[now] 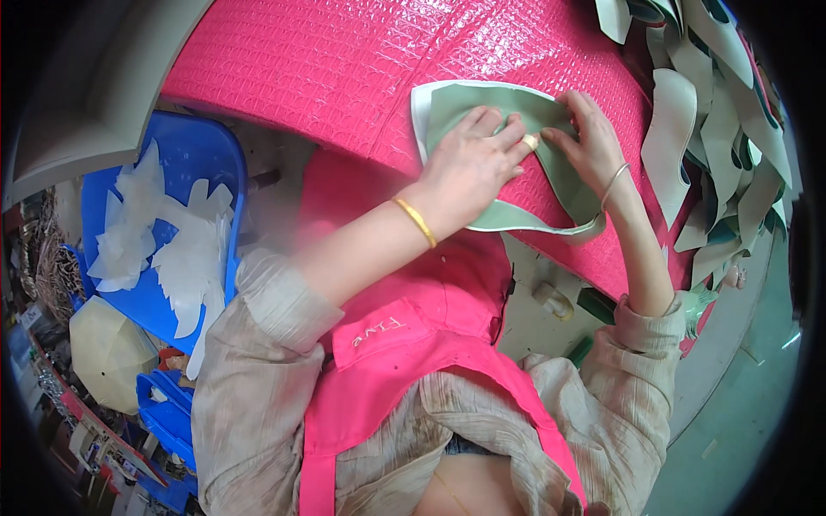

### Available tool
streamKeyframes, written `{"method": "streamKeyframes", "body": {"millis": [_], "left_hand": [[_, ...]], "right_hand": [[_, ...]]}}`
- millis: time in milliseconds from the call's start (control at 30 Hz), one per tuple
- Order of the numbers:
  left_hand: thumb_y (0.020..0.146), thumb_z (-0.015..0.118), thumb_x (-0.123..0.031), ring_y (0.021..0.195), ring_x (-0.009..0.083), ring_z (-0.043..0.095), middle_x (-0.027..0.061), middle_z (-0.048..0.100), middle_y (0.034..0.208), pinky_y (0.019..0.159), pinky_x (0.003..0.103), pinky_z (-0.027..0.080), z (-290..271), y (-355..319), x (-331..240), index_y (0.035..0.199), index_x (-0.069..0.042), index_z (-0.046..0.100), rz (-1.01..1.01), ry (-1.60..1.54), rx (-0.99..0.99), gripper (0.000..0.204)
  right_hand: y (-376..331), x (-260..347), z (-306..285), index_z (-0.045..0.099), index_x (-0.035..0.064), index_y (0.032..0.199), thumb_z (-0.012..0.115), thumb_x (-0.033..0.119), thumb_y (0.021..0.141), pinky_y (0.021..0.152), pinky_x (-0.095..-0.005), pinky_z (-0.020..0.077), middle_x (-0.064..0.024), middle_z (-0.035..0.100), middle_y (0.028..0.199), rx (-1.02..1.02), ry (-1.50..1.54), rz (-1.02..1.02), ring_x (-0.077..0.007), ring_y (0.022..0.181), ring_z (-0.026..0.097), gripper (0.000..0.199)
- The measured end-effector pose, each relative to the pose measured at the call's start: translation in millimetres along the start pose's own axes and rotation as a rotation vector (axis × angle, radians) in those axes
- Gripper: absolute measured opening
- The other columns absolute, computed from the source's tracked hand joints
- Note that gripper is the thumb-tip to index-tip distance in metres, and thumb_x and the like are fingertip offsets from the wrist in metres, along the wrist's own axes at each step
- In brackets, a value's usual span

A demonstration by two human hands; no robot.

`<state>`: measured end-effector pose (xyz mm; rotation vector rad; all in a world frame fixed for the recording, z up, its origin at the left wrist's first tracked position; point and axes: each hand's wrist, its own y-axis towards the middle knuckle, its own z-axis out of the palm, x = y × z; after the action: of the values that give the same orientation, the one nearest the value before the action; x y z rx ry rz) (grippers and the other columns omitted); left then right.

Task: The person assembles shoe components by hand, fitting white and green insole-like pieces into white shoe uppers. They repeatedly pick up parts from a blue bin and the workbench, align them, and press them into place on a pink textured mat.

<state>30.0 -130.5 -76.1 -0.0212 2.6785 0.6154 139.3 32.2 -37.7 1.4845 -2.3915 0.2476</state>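
Observation:
A pale green, leather-like piece with a white edge lies on the pink-covered table, its band curving round in a loop. My left hand bears down on its middle, fingers bent and pressed together on the material; a gold bangle circles the wrist. At the piece's far right edge, my right hand pinches the material between thumb and fingers. A yellowish band is on a finger of the left hand, close to the right thumb. Some of the left fingertips are hidden.
Several curved pale pieces with dark green undersides hang in a heap at the right. A blue plastic bin at the left holds white cut sheets. Shiny quilted pink covering spreads over the table, whose near edge runs below my hands.

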Motion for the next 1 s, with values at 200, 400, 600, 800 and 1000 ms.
{"method": "streamKeyframes", "body": {"millis": [200,400,600,800,1000], "left_hand": [[0.08,0.056,-0.024,0.119,0.0274,0.038,0.0051,0.046,0.126,0.102,0.038,0.031,9,1,0,0.117,-0.013,0.053,0.059,-0.052,0.036,0.038],[0.089,0.046,-0.023,0.126,0.0213,0.035,0.0053,0.045,0.13,0.105,0.039,0.027,1,12,18,0.121,-0.012,0.051,0.053,-0.329,0.29,0.034],[0.092,0.041,-0.02,0.125,0.0203,0.036,0.0062,0.048,0.127,0.105,0.038,0.027,-5,20,35,0.123,-0.011,0.05,0.074,-0.516,0.41,0.033],[0.09,0.044,-0.02,0.126,0.0195,0.035,0.0023,0.041,0.134,0.105,0.039,0.027,-2,17,37,0.121,-0.012,0.051,0.199,-0.358,0.379,0.033],[0.088,0.048,-0.023,0.128,0.0192,0.032,0.002,0.038,0.136,0.105,0.04,0.027,-6,18,38,0.125,-0.012,0.046,0.281,-0.259,0.373,0.039]], "right_hand": [[-21,-1,-17,0.045,0.004,0.114,0.061,0.01,0.079,0.066,-0.0362,0.0458,-0.0174,0.058,0.081,0.132,0.262,0.244,-0.0267,0.072,0.059,0.039],[-63,13,-18,0.019,0.0056,0.139,0.051,0.002,0.083,0.086,-0.0303,0.0431,-0.0172,0.051,0.123,0.187,1.131,0.522,-0.0183,0.107,0.053,0.065],[-85,37,-1,0.042,0.0136,0.13,0.045,-0.002,0.083,0.077,-0.0324,0.046,-0.016,0.058,0.108,0.292,0.396,0.334,-0.0209,0.089,0.061,0.05],[-79,46,-11,0.044,0.024,0.129,0.045,0.0,0.074,0.058,-0.0418,0.0477,-0.019,0.059,0.073,0.453,0.003,0.227,-0.0338,0.063,0.06,0.06],[-108,39,-5,0.055,0.0236,0.118,0.052,-0.001,0.069,0.068,-0.0379,0.047,-0.0205,0.053,0.099,0.231,0.306,0.03,-0.0327,0.082,0.058,0.055]]}}
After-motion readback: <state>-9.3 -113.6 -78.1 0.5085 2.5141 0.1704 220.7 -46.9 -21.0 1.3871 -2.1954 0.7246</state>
